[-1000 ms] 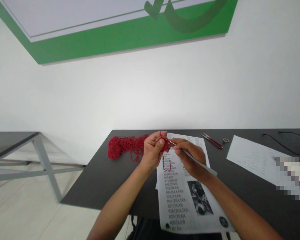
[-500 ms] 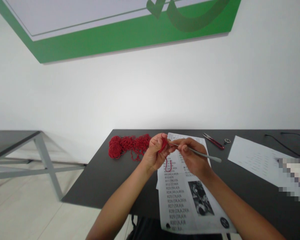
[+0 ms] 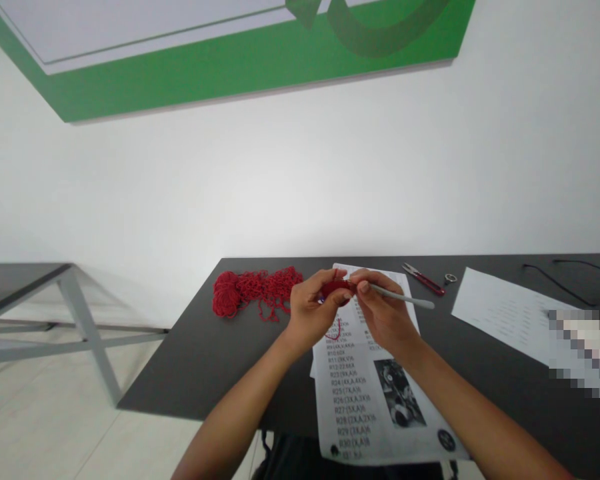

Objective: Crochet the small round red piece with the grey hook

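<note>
My left hand [image 3: 313, 310] pinches the red crochet piece [image 3: 336, 288] while my right hand [image 3: 383, 313] grips the hook [image 3: 403, 298], its shaft pointing left into it.

Hook tip of crochet hook [image 3: 403, 298] hidden behind fingers [image 3: 364, 288], pixelated patch [image 3: 585, 353] at right edge, pattern sheet [image 3: 375, 393] print unreadable

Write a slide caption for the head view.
Left hand pinches a small red crochet piece while the right hand works a grey crochet hook above a printed pattern sheet.
</note>
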`<state>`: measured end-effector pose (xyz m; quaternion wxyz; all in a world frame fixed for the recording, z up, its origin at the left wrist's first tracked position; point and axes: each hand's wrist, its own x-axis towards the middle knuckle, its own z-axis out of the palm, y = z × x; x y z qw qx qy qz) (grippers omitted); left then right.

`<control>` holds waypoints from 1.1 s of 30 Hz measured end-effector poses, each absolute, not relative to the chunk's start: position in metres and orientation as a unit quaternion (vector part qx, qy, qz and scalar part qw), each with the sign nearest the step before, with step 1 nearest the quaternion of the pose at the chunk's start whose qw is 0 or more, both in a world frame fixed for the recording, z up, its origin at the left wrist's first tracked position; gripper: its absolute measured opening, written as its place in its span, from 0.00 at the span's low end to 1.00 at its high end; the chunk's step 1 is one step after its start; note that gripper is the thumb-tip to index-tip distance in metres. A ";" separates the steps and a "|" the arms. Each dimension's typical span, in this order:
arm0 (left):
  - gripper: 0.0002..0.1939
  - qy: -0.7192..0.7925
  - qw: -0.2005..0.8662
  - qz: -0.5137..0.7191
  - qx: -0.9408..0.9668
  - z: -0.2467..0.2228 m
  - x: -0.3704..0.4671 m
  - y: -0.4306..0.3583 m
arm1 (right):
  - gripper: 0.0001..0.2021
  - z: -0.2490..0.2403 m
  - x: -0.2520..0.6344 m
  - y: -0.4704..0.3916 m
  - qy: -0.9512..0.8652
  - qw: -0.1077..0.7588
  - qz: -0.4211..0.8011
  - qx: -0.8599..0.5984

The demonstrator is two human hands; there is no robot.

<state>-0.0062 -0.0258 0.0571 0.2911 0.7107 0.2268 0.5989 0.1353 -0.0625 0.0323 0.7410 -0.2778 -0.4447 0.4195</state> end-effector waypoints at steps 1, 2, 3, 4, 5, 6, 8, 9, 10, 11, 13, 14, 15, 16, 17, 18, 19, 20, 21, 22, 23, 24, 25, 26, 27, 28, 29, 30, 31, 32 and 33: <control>0.13 0.227 0.286 0.599 0.712 0.057 -0.006 -0.027 | 0.09 0.031 0.136 -0.063 -0.453 0.740 0.396 -0.300; 0.13 0.229 0.283 0.600 0.713 0.056 -0.005 -0.027 | 0.10 0.031 0.137 -0.063 -0.460 0.740 0.373 -0.319; 0.13 0.232 0.282 0.600 0.712 0.056 -0.005 -0.028 | 0.10 0.032 0.137 -0.064 -0.466 0.742 0.349 -0.332; 0.14 0.232 0.283 0.600 0.711 0.056 -0.004 -0.028 | 0.11 0.033 0.138 -0.064 -0.471 0.746 0.326 -0.340; 0.14 0.230 0.288 0.600 0.710 0.055 -0.004 -0.029 | 0.11 0.034 0.138 -0.065 -0.475 0.751 0.304 -0.343; 0.14 0.227 0.295 0.602 0.707 0.055 -0.003 -0.029 | 0.12 0.035 0.138 -0.066 -0.478 0.755 0.286 -0.346; 0.16 0.219 0.315 0.606 0.697 0.055 -0.002 -0.030 | 0.12 0.037 0.137 -0.067 -0.483 0.759 0.256 -0.354; 0.16 0.219 0.322 0.606 0.693 0.055 -0.002 -0.031 | 0.13 0.038 0.137 -0.068 -0.486 0.758 0.244 -0.360; 0.17 0.221 0.326 0.606 0.691 0.056 -0.001 -0.031 | 0.13 0.038 0.137 -0.068 -0.490 0.756 0.234 -0.366; 0.17 0.227 0.326 0.606 0.689 0.055 -0.001 -0.031 | 0.14 0.039 0.137 -0.069 -0.493 0.754 0.227 -0.369; 0.18 0.236 0.320 0.605 0.689 0.055 -0.002 -0.031 | 0.15 0.039 0.137 -0.070 -0.493 0.757 0.228 -0.362; 0.19 0.241 0.317 0.604 0.690 0.055 -0.002 -0.030 | 0.15 0.039 0.137 -0.070 -0.490 0.760 0.232 -0.357; 0.19 0.245 0.315 0.604 0.690 0.054 -0.002 -0.030 | 0.15 0.040 0.137 -0.070 -0.487 0.763 0.237 -0.353; 0.19 0.247 0.313 0.603 0.691 0.054 -0.002 -0.029 | 0.15 0.041 0.138 -0.070 -0.485 0.765 0.239 -0.350; 0.19 0.247 0.311 0.603 0.691 0.053 -0.002 -0.029 | 0.15 0.042 0.138 -0.070 -0.488 0.764 0.236 -0.349; 0.19 0.247 0.311 0.605 0.691 0.053 -0.002 -0.028 | 0.15 0.043 0.139 -0.071 -0.496 0.762 0.228 -0.348; 0.18 0.246 0.311 0.606 0.690 0.053 -0.002 -0.028 | 0.14 0.044 0.140 -0.071 -0.506 0.759 0.216 -0.348; 0.18 0.244 0.312 0.606 0.689 0.052 -0.002 -0.027 | 0.14 0.045 0.141 -0.071 -0.517 0.757 0.201 -0.345; 0.18 0.243 0.313 0.607 0.689 0.052 -0.002 -0.026 | 0.14 0.046 0.142 -0.071 -0.527 0.755 0.188 -0.342; 0.18 0.242 0.314 0.607 0.689 0.052 -0.002 -0.026 | 0.13 0.047 0.143 -0.071 -0.535 0.753 0.176 -0.339; 0.17 0.243 0.312 0.607 0.689 0.052 -0.002 -0.025 | 0.13 0.047 0.143 -0.071 -0.541 0.752 0.165 -0.337; 0.17 0.245 0.310 0.607 0.690 0.051 -0.002 -0.025 | 0.12 0.048 0.143 -0.071 -0.546 0.751 0.156 -0.335; 0.17 0.247 0.305 0.608 0.691 0.051 -0.002 -0.025 | 0.12 0.048 0.144 -0.071 -0.552 0.750 0.148 -0.333; 0.17 0.250 0.298 0.609 0.691 0.051 -0.002 -0.025 | 0.11 0.048 0.144 -0.072 -0.557 0.748 0.141 -0.331; 0.17 0.253 0.290 0.610 0.693 0.051 -0.003 -0.025 | 0.11 0.049 0.144 -0.072 -0.564 0.746 0.136 -0.328; 0.17 0.257 0.281 0.609 0.695 0.051 -0.003 -0.025 | 0.10 0.049 0.144 -0.072 -0.570 0.743 0.130 -0.325; 0.16 0.261 0.271 0.609 0.699 0.051 -0.003 -0.025 | 0.09 0.049 0.144 -0.072 -0.577 0.740 0.126 -0.323; 0.16 0.263 0.263 0.607 0.703 0.051 -0.004 -0.025 | 0.09 0.048 0.144 -0.072 -0.582 0.737 0.122 -0.320; 0.16 0.265 0.255 0.604 0.707 0.051 -0.004 -0.025 | 0.08 0.048 0.144 -0.072 -0.589 0.734 0.119 -0.317; 0.16 0.264 0.247 0.601 0.713 0.052 -0.004 -0.025 | 0.07 0.048 0.144 -0.072 -0.596 0.730 0.116 -0.314; 0.16 0.261 0.239 0.599 0.718 0.052 -0.005 -0.025 | 0.06 0.047 0.145 -0.072 -0.603 0.726 0.113 -0.311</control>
